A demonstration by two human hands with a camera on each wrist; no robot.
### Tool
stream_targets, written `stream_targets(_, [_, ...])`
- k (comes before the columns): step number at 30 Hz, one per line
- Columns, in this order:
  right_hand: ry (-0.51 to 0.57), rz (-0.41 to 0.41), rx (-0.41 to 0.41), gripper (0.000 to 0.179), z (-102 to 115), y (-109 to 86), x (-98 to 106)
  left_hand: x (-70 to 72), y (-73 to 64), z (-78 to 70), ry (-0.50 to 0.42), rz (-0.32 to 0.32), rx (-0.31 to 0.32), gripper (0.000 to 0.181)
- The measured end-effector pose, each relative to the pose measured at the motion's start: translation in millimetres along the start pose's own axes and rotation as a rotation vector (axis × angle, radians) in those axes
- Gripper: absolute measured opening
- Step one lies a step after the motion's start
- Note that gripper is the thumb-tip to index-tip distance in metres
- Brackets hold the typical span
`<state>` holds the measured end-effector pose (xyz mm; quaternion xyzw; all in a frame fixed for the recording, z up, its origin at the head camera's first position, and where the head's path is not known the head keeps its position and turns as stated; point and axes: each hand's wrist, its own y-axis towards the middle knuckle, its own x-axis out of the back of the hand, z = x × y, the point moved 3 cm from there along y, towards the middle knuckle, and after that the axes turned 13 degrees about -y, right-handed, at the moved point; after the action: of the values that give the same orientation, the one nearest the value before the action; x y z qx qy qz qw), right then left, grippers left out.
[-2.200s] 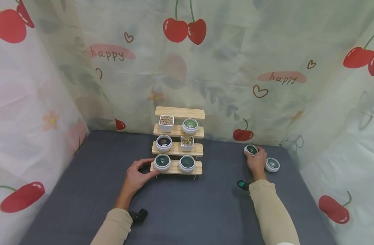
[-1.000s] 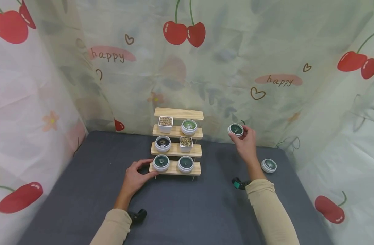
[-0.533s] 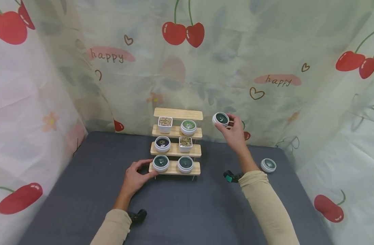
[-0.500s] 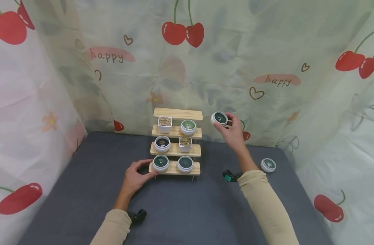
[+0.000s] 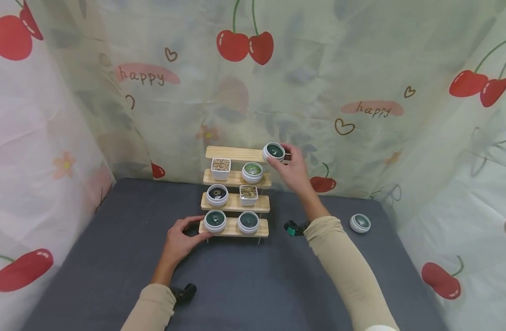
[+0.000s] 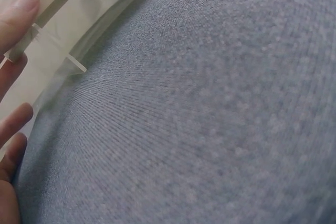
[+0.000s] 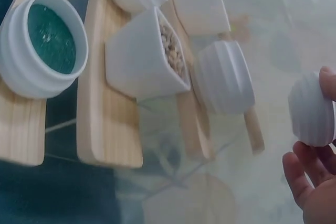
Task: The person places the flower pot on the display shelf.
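Observation:
A four-step wooden display stand [image 5: 232, 153] stands against the curtain. My left hand [image 5: 179, 243] pinches the left end of its lowest board, beside a round white pot [image 5: 215, 221] with a dark green filling. My right hand [image 5: 293, 171] grips a similar round pot [image 5: 274, 151] by its side, at the right end of the top board. In the right wrist view, a gap shows between this held pot [image 7: 310, 109] and the stand. Lower boards bear another dark green pot [image 5: 248, 222], a black-filled pot [image 5: 217, 194], square gravel pots [image 5: 248, 195] and a light green pot [image 5: 252, 172].
One more round white pot [image 5: 360, 223] stands at the right of the dark grey table [image 5: 244, 280]. A cherry-printed curtain [image 5: 302, 82] encloses the table's back and sides, close behind the stand.
My right hand has picked the round pot up from the table at right and carried it up and left to the stand's top board. My left hand stays at the lowest board.

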<state>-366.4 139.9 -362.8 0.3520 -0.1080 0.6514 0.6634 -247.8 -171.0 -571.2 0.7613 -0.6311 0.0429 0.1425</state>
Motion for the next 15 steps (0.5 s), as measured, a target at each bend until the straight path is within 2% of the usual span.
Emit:
stream_targets(10, [0.037,0.023,0.017,0.060,18.5,16.9,-23.7,0.5,-1.2,-3.1,-0.001,0.005,0.002,0.068])
stream_targets(15, [0.036,0.059,-0.009,0.062,28.7,23.5,-37.3,1.0,-0.6,-2.6,0.001,0.003,-0.011,0.066])
